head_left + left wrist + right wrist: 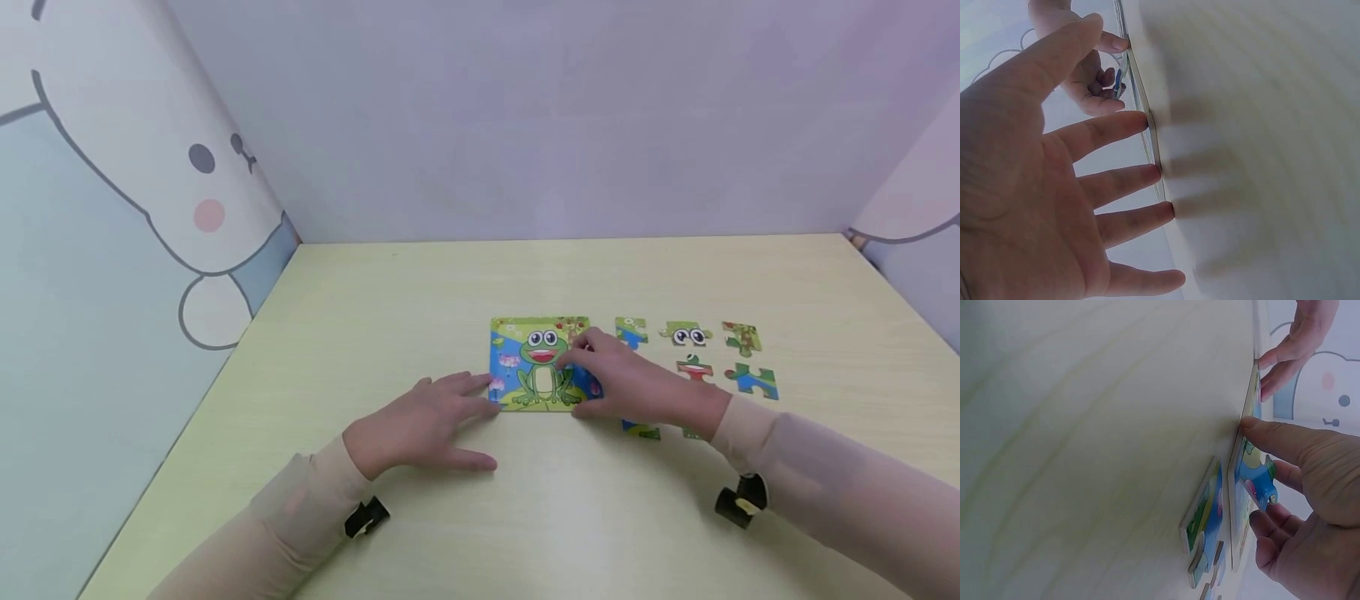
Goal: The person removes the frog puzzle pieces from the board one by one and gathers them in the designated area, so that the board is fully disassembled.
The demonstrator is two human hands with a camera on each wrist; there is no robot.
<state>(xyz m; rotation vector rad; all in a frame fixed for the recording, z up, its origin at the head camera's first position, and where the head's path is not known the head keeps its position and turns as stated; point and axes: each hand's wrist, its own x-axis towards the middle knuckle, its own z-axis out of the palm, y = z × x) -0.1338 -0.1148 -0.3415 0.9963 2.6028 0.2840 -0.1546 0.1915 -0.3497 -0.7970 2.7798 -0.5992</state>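
A square frog puzzle board [543, 383] lies flat on the table. My left hand [427, 421] is spread out, its straight fingertips touching the board's left edge. At the right side is my right hand [630, 383], its thumb at the board's lower edge. Its other fingers hold a blue puzzle piece [1261, 481], tilted up over the board; the hand mostly hides this piece in the head view. Right of the board lie loose puzzle pieces, among them a piece with the frog's eyes [687, 335] and a red mouth piece [694, 367].
More loose pieces lie around these: a tree piece [742, 337], a blue-green piece [753, 380] and a lower piece [642, 431] partly under my right arm. A pale wall [555, 125] stands behind the wooden table [375, 292]. Cartoon-printed panels [112, 208] flank it.
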